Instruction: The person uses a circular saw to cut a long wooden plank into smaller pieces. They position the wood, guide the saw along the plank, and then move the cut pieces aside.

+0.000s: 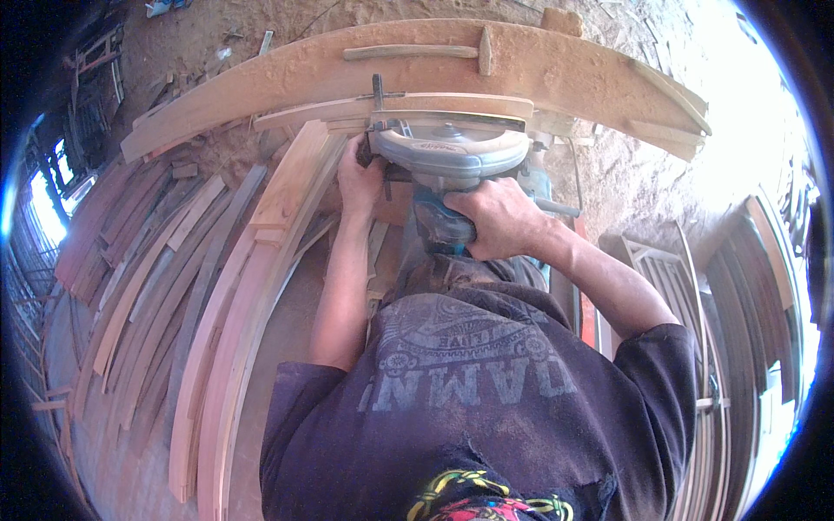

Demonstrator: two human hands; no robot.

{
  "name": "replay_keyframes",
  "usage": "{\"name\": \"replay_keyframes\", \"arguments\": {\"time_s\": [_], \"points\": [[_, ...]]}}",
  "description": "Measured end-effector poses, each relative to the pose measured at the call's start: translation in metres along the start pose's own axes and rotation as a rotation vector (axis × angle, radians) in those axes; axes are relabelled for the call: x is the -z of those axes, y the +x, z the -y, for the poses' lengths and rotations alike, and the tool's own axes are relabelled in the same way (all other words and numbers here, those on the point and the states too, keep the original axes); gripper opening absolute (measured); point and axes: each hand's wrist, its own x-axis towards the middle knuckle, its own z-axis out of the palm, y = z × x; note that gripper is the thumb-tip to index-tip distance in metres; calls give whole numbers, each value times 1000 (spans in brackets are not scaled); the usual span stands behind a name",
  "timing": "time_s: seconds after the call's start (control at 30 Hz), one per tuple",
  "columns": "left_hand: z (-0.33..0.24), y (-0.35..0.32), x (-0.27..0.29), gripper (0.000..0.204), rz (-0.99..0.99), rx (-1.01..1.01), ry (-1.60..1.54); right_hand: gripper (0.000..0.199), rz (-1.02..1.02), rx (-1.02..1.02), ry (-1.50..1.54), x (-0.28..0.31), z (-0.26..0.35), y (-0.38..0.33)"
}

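a: what's the ground like here?

b: a sandy, sawdust-strewn floor runs across the whole workshop, bright with daylight at the right. on it, along the top of the view, lies a big curved beam of pale wood, arching from left to right.

a: and around it?

b: to the left, a wide heap of long wooden slats, mostly weathered, fans out over the floor. just right of them, two fresher pale planks run from near the person's left side up toward the saw. at the far right stands a slatted wooden frame, with more boards stacked behind it.

a: where's the saw?

b: the circular saw, grey guard and teal body, sits on a narrow curved strip in front of the big beam, straight ahead of the person's chest.

a: the hands?

b: the right hand is wrapped tight around the saw's teal handle. the left hand is curled closed at the saw's left edge, beside the plank's upper end; what exactly it grips i cannot tell.

a: anything blocking the view?

b: the person's dark shirt fills the lower middle and hides the floor there.
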Motion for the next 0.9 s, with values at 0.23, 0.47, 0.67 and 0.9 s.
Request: {"name": "replay_keyframes", "arguments": {"time_s": [0.23, 0.47, 0.67, 0.9], "points": [[39, 9, -2, 45, 5, -48, -60, 40, 50, -13, -2, 2, 1, 3], [23, 5, -2, 46, 3, 3, -46, 38, 31, -11, -2, -5, -3, 4], [16, 1, -4, 47, -13, 84, -119, 36, 36, -1, 6, -8, -6, 6], [16, 4, -1, 49, 23, 32, 2, 35, 15, 10, 16, -13, -12, 8]]}}
